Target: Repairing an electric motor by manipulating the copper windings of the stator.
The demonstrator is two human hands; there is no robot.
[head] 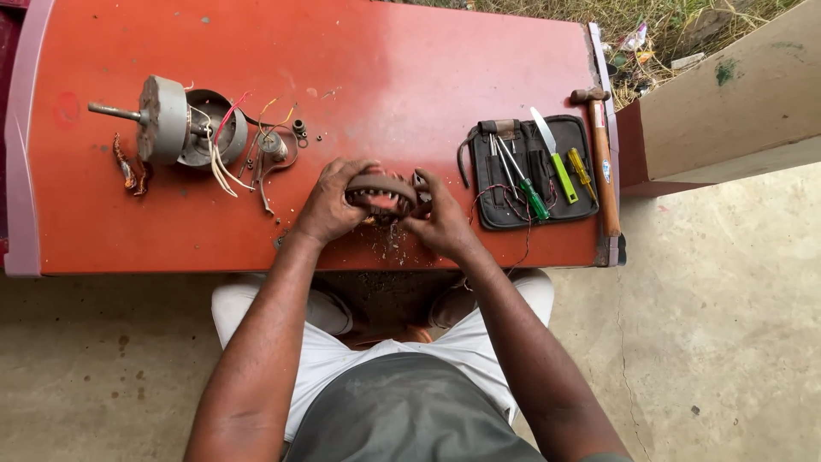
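Two hands are gripping one ring-shaped stator [382,190] near the front edge of the red table [385,68], just in front of the person's torso. The left hand [329,205] is curling its fingers over the ring's left side and top, pressed close together, with the thumb tucked below. The right hand [440,221] is clasping the right side, fingers bent and bunched around the rim; whether they are pinching a wire there cannot be told. The stator is standing tilted on edge, its long axis running left to right across the table and its toothed inner face pointing toward the camera. Crumbs of debris [392,248] are lying on the table just beneath it. Well apart to the left, a motor housing [171,120] is lying on its side, its shaft pointing left, with loose wires [224,162] trailing from it. To the right, a black tool pouch [534,171] is lying open, holding a green screwdriver [534,198], and a hammer [601,154] is lying just beside it, its handle running toward the front edge.
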